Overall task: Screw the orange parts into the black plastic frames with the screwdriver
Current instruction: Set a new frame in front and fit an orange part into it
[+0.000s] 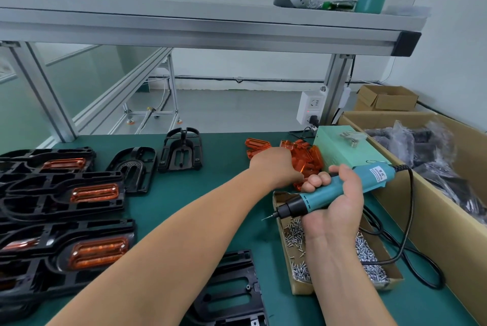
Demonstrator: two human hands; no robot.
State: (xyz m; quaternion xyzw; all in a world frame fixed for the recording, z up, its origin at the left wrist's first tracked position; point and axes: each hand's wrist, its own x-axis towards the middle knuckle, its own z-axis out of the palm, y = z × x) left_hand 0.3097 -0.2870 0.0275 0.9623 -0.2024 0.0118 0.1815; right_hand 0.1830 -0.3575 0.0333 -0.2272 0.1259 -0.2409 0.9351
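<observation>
Orange parts half-hide L hand, grip state unclear; R hand clasps screwdriver.

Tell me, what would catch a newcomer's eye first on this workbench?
The teal screwdriver, gripped in the right hand above a screw tray at centre right, stands out first. Just beyond it the left hand reaches into a heap of bright orange parts. At far left lie black frames with orange inserts already set in them.
</observation>
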